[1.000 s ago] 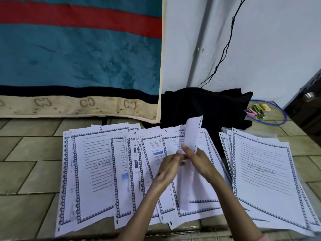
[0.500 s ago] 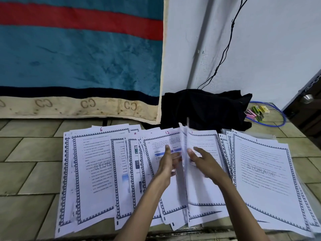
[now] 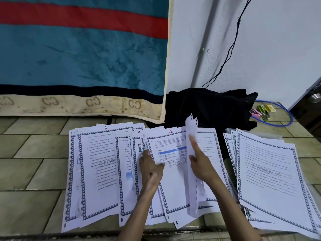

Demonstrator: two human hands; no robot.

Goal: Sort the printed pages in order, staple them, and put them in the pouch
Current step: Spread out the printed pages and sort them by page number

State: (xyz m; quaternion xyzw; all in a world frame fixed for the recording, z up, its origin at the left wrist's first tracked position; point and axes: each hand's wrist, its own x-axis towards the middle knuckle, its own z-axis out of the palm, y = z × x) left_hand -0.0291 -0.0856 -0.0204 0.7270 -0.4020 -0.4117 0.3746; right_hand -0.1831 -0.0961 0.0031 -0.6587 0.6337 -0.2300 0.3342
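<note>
Printed pages with a blue patterned border lie fanned in a row on the tiled floor, from the page marked 6 (image 3: 97, 171) to the page marked 12 (image 3: 173, 185). My left hand (image 3: 149, 169) rests on the pages just left of page 12, thumb on its edge. My right hand (image 3: 201, 166) holds a lifted page (image 3: 192, 129) on edge, thumb on one side and index finger pointing up along the other. A separate stack of pages (image 3: 267, 171) lies at the right, with what looks like clear plastic (image 3: 276, 136) under its far edge.
Small pink, green and yellow stapler-like items (image 3: 260, 111) sit at the back right inside a blue cable loop (image 3: 286, 119). A black cloth (image 3: 208, 105) lies behind the pages. A teal and red blanket (image 3: 78, 58) hangs at the back. A dark door (image 3: 307, 108) stands far right.
My right hand turned a page from the row up onto its edge, exposing page 12. My left hand moved left and settled flat on the neighbouring pages.
</note>
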